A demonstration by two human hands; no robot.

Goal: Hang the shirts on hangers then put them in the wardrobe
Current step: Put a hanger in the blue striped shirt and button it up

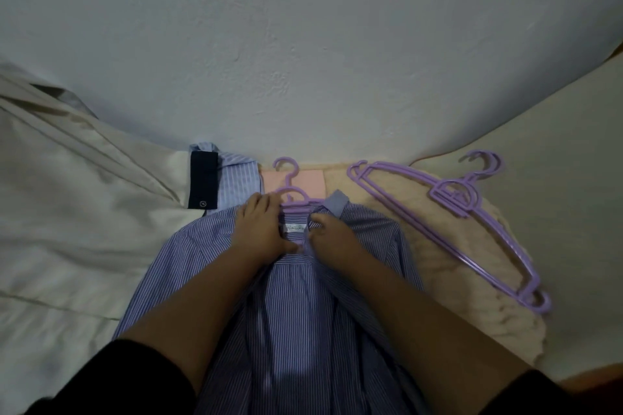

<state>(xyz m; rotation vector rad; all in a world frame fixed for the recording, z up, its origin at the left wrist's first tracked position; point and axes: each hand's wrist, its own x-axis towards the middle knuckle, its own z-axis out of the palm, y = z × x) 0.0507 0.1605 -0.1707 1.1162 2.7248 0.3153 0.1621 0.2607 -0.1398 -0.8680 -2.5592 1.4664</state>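
Two hands are down on the striped shirt (296, 307), which lies flat on the bed in the middle of the scene, collar at the far end and body running toward the near edge. A purple hanger (289, 185) sits inside the collar, its hook poking out past the far end over a pink patch (312, 180). Left hand (259, 232) lies over the left side of the collar, fingers curled onto the cloth and reaching the hanger's shoulder. Right hand (332, 234) is at the right side of the collar, fingers (317, 221) pinching the fabric just beside the white neck label (295, 228). To the right, well apart from the shirt, a stack of spare purple hangers (451, 212) rests on a fuzzy cream blanket (421, 263). Far left of the collar lies another, paler striped shirt (236, 178) with a dark band (203, 184) beside it. Cream sheets (67, 195) spread away to the left, and a pale wall (303, 44) rises beyond.
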